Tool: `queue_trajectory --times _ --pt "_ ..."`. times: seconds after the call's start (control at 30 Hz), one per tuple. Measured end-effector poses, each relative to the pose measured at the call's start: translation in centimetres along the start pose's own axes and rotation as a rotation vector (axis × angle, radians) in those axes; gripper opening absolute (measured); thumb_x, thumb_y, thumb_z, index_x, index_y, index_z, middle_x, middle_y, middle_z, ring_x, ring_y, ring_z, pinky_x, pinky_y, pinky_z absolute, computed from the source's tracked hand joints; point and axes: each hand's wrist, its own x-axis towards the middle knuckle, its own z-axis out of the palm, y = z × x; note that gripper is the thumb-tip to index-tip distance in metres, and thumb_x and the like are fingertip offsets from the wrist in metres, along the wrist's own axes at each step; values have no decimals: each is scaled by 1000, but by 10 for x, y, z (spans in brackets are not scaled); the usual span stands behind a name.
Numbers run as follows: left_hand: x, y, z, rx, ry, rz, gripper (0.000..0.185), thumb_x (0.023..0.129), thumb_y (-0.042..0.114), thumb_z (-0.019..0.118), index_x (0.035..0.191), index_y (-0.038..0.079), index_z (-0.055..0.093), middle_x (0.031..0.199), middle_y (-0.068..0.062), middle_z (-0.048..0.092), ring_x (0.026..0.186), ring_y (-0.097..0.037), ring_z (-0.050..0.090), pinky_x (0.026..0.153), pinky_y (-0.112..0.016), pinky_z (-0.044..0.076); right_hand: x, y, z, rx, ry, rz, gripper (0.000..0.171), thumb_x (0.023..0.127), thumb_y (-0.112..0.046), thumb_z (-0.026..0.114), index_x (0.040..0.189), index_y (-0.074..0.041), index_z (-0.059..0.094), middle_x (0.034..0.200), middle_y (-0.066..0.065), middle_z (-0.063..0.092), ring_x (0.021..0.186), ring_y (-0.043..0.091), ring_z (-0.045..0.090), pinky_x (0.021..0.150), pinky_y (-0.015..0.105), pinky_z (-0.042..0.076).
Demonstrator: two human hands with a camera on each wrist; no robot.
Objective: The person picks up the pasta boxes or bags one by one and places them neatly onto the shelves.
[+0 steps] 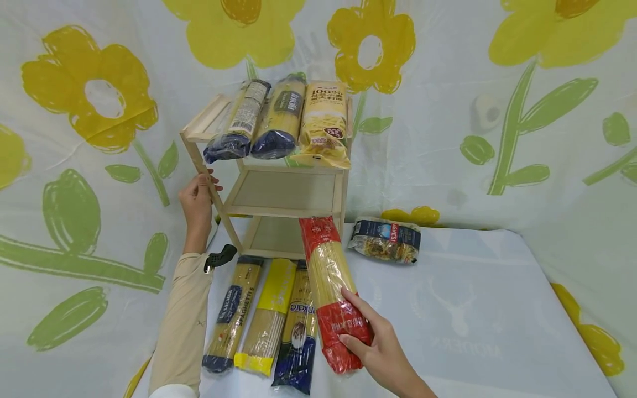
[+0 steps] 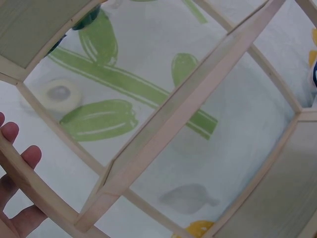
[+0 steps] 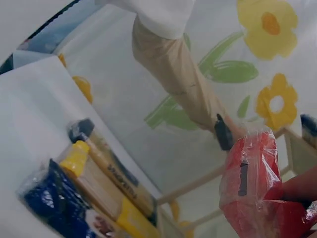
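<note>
My right hand (image 1: 370, 337) grips the lower end of a red-ended spaghetti packet (image 1: 329, 287), held slanted with its top near the wooden shelf rack (image 1: 286, 207); the red wrapper (image 3: 250, 186) fills the right wrist view with my fingers (image 3: 297, 188) on it. My left hand (image 1: 198, 200) holds the rack's front left leg (image 1: 211, 193), fingers (image 2: 20, 158) curled round the wooden bar (image 2: 29, 191). Three pasta packets (image 1: 278, 119) lie on the top shelf. The middle and bottom shelves are bare.
Three spaghetti packets (image 1: 266, 318) lie side by side on the white tablecloth (image 1: 473, 309) before the rack. A dark-topped pasta bag (image 1: 385, 240) lies to the rack's right. A flower-printed cloth (image 1: 522, 110) hangs behind.
</note>
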Motion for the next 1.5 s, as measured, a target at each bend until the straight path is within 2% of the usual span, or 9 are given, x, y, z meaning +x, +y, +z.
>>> queue_trajectory --times 0.1,0.43,0.53,0.7,0.9,0.97,1.17,1.3,1.5 --pt "0 -1 1 5 0 -2 33 100 22 45 97 3 72 89 -15 65 74 -26 64 58 -27 48 8 -7 -1 -11 5 -55 68 84 6 65 144 -15 40 133 21 46 105 35 57 75 34 55" --pt "1 -4 5 -9 -14 -2 33 101 21 45 93 2 71 90 -2 65 73 -25 64 61 -24 51 39 -29 -3 -38 25 -139 69 84 10 64 144 -16 40 132 18 47 107 37 56 76 35 55" --pt "1 -5 5 -5 -15 -2 33 101 20 45 93 2 71 91 -3 65 73 -25 64 62 -25 51 51 -33 -5 -52 35 -169 69 84 12 63 144 -15 40 133 17 47 108 36 56 76 35 55" --pt "0 -7 3 -34 -9 1 34 100 20 47 91 -3 70 92 -10 65 73 -27 64 63 -24 52 77 -35 -8 -122 57 -198 70 85 9 64 145 -16 39 133 15 47 108 34 57 75 35 55" --pt "0 -7 0 -38 -8 13 40 99 20 47 89 -15 63 93 -3 65 71 -24 65 63 -21 53 113 -28 -6 -215 115 -225 67 84 6 66 144 -13 41 133 16 49 112 33 54 78 42 54" --pt "-1 -7 0 -27 -7 11 39 99 20 47 89 -13 65 93 -2 65 71 -24 65 61 -22 53 124 -25 -5 -265 146 -237 65 84 5 66 143 -10 42 132 18 50 112 34 54 79 44 54" --pt "-2 -5 -1 -40 0 0 37 100 20 46 88 -8 67 95 -4 65 72 -24 65 61 -24 52 155 -15 1 -387 240 -213 61 85 1 66 141 -6 43 127 22 55 111 35 57 82 45 53" --pt "0 -4 0 -53 6 8 36 99 22 47 90 -6 69 94 -7 65 71 -22 65 61 -23 52 174 -19 5 -420 305 -178 59 86 -1 65 141 -3 43 130 23 53 118 37 52 90 49 48" --pt "2 -6 2 -94 7 3 35 98 23 48 88 -2 71 94 -7 65 71 -24 64 62 -22 52 196 -23 8 -455 332 -102 56 90 0 57 143 -2 39 131 28 49 119 41 50 89 50 48"
